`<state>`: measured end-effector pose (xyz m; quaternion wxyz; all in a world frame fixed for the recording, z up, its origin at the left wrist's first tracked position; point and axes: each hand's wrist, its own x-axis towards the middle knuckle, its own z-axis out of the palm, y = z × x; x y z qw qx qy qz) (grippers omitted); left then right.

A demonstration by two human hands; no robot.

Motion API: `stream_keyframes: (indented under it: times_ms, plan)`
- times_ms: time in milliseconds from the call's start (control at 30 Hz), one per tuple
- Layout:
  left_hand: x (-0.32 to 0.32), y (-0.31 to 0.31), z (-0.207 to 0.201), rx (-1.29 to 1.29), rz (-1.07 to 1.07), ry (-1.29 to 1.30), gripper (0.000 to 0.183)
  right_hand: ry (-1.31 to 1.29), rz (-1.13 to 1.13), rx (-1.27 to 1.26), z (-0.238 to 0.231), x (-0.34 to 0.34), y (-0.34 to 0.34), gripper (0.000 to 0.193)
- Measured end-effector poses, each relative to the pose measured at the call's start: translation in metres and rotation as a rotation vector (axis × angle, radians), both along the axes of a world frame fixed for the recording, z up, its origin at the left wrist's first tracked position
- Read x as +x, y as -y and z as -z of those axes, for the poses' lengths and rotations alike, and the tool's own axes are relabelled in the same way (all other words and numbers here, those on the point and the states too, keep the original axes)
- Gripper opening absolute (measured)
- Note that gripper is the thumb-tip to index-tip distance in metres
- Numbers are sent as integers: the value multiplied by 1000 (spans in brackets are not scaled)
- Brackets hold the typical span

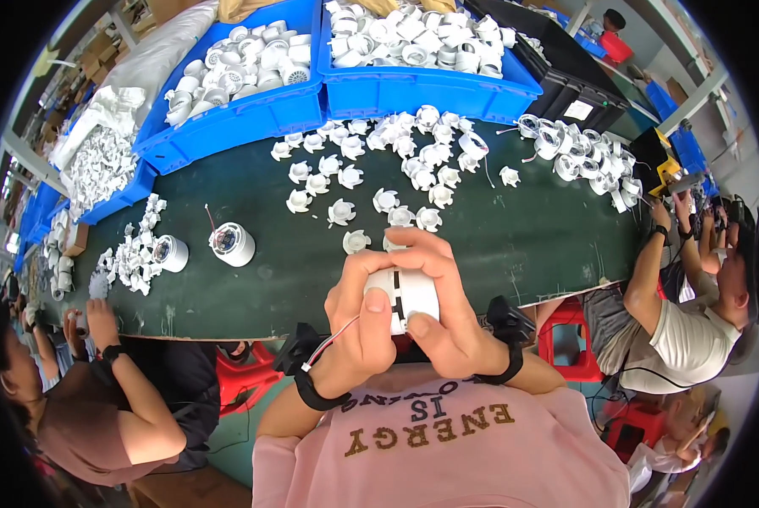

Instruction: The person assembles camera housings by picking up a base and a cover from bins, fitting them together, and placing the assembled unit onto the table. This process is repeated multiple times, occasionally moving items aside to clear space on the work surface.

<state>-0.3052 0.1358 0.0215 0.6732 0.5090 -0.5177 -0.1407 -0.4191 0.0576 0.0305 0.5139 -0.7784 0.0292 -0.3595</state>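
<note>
Close to my chest, just above the near table edge, both my hands grip one white round plastic housing (420,292) with dark slots along its middle. My left hand (358,309) wraps its left side, thumb pressed on the front. My right hand (457,317) closes round the right side and top, its thumb at the lower edge. A thin cable (327,345) with a small white connector hangs beside my left wrist. Several white petal-shaped plastic parts (341,212) lie just beyond my hands. Farther left stand two white cylinders, one upright with a wire (232,245), the other tipped (170,253).
Blue bins of white plastic cups (227,114) (430,103) line the far side of the green table (515,237). A black crate (578,93) and a pile of white rings (578,157) are at right. Small white clips (134,264) lie left. People sit on both sides.
</note>
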Motion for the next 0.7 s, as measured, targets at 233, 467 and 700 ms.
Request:
stream_keyframes:
  times_ms: [233, 467, 700]
  plan:
    - [-8, -6, 7, -23, -6, -65, 36, 232, -21, -307, 6, -5, 7, 40]
    - [-11, -7, -2, -8, -11, -163, 39, 234, 21, -151, -2, -15, 12, 44]
    - [-14, -4, 5, 21, 43, -136, 39, 224, -59, -104, 9, -7, 10, 44]
